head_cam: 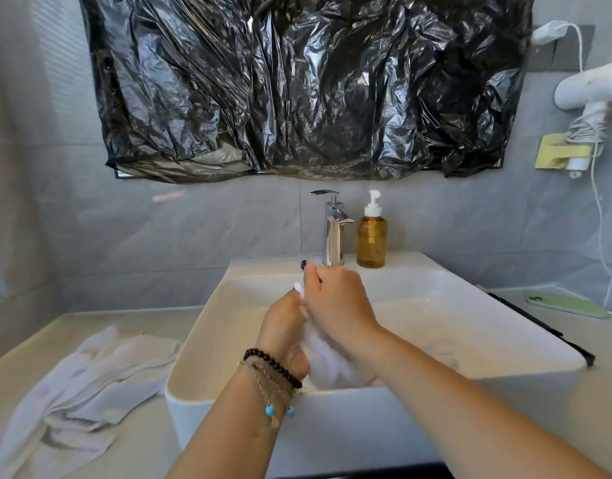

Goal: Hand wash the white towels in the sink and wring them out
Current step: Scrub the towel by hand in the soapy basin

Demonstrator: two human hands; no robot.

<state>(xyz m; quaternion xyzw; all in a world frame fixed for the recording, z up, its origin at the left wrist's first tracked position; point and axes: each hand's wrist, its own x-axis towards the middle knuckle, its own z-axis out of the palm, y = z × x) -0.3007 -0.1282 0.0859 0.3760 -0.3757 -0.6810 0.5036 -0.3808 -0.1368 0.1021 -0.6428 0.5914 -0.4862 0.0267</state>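
Over the white rectangular sink (470, 326), both hands squeeze one bunched white towel (328, 369). My left hand (283, 330), with bracelets on its wrist, grips the towel from the left. My right hand (335, 302) closes around it from the right, a little higher, thumb pointing up. The towel's lower end hangs just above the sink's front rim. More white cloth lies pale in the basin to the right, hard to make out. Another white towel (76, 392) lies crumpled on the counter left of the sink.
A chrome tap (333, 229) and an amber soap pump bottle (372, 236) stand at the sink's back edge. A green phone (567, 305) lies on the counter at right. A white hair dryer (591, 91) hangs on the right wall. Black plastic sheeting (297, 84) covers the mirror.
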